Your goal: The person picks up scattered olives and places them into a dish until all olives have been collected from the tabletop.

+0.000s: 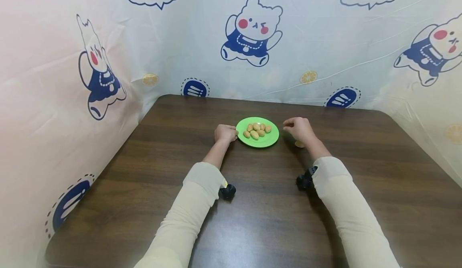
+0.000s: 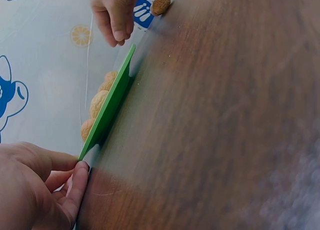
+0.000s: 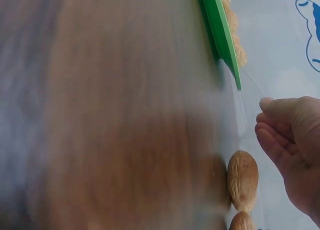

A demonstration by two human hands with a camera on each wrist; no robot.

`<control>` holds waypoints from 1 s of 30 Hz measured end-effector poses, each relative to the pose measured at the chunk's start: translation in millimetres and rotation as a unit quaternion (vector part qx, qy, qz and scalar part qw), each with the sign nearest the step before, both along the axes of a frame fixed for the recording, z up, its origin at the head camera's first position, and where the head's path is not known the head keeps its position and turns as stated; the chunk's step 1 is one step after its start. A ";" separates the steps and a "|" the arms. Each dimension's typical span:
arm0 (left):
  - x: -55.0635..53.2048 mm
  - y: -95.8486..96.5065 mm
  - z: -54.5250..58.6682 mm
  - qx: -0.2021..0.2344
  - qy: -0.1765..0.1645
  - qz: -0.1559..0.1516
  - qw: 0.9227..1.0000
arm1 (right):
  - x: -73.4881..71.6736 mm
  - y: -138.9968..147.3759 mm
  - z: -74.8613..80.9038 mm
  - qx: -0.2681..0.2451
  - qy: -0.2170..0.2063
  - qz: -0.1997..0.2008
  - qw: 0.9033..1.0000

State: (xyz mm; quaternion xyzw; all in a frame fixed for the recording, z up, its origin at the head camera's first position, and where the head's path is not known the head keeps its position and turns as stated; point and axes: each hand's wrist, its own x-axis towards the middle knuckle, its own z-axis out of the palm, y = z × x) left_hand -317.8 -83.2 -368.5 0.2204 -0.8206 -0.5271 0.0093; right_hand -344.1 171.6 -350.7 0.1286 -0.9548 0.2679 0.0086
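Hands: left hand pinches the near-left rim of the plate between thumb and fingers; right hand hangs loose off the plate's right edge, fingers lightly bent, thumb close to their tips, grasp released.
Cloth: thin, smooth sheeting behind and beside the table, creased in places, pale, printed with cartoon bears in blue, orange slices, blue ovals and the word "happy" in scalloped bubbles.
Table: dark brown, wood-grained, rounded at the corners, with a soft sheen toward the near side.
Sleeves: cream fabric on both arms, left sleeve and right sleeve wrinkled along the forearm, with wide cuffs.
Plate: round, bright green, smooth, shallow, its rim flaring outward above a narrower base; it rests on the far half of the table, between the hands.
Cameras: small, black, rounded, one at the left wrist, one at the right.
Plate's contents: about eight nuts, tan, oval, rough-shelled, gathered loosely around the middle.
Loose nuts: two of the same oval kind, with wrinkled, pitted shells, on the table just beside the right hand, near each other; from above, one shows, partly covered by the right wrist.
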 end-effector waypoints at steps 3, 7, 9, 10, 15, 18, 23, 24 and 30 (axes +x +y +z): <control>-0.5 0.1 -0.5 0.006 0.003 0.000 1.000 | 1.3 6.1 0.2 0.006 0.006 0.000 1.000; -0.7 -0.5 -1.2 -0.002 0.002 -0.001 1.000 | 2.4 15.3 0.0 0.002 0.004 -0.009 1.000; -0.6 -0.8 -1.4 -0.008 0.002 -0.001 1.000 | 3.1 20.0 0.1 -0.010 -0.008 -0.019 1.000; -0.6 -1.0 -1.5 -0.010 0.002 -0.001 1.000 | 3.5 22.2 0.3 -0.014 -0.011 -0.025 1.000; 0.2 -1.1 -1.3 -0.012 0.005 -0.002 1.000 | 5.5 31.0 1.1 -0.007 -0.006 -0.036 0.999; 0.4 -0.7 -1.2 -0.011 0.003 -0.001 1.000 | 7.0 34.2 2.0 0.007 0.007 -0.033 0.999; -2.3 0.1 -2.0 -0.001 -0.002 0.006 1.000 | 9.2 39.9 3.6 0.018 0.006 -0.025 1.000; -3.0 0.4 -2.2 -0.001 -0.003 0.008 1.000 | 9.2 41.4 3.6 0.019 0.004 -0.024 1.000; -5.8 1.1 -4.0 -0.007 -0.001 0.016 1.000 | 8.4 48.4 2.4 0.026 0.002 -0.020 0.999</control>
